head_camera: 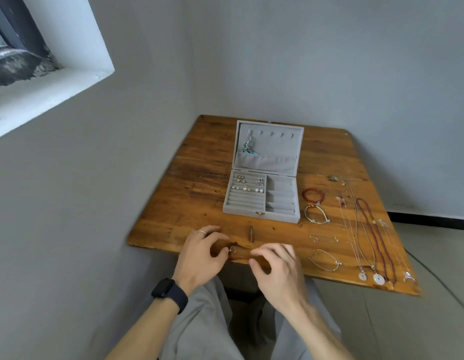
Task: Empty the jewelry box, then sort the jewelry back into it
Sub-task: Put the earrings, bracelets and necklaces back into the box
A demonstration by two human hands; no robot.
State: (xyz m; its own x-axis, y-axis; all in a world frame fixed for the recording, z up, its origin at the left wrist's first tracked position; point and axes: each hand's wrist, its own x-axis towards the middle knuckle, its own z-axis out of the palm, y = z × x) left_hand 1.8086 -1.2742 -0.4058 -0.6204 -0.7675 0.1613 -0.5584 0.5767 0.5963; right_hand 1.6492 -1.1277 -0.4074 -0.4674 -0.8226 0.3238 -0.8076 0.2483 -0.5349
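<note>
Nearest me, my left hand [199, 255] pinches a small earring [232, 248] in its fingers at the desk [173, 203] edge, my right hand [280, 271] curls its fingers beside it, grip unclear, and beyond stands the open jewelry box [262, 215], bracelets [312, 195] and necklaces [374, 235] to its right.

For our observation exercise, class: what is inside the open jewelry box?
In the box, earrings sit in the upper left slots; the right compartments look bare. A dangling piece hangs from a lid hook, its lower end hidden behind the pocket.

A worn wooden table [199, 183] stands in a corner of grey walls [329, 61], below a white window recess [77, 42]
</note>
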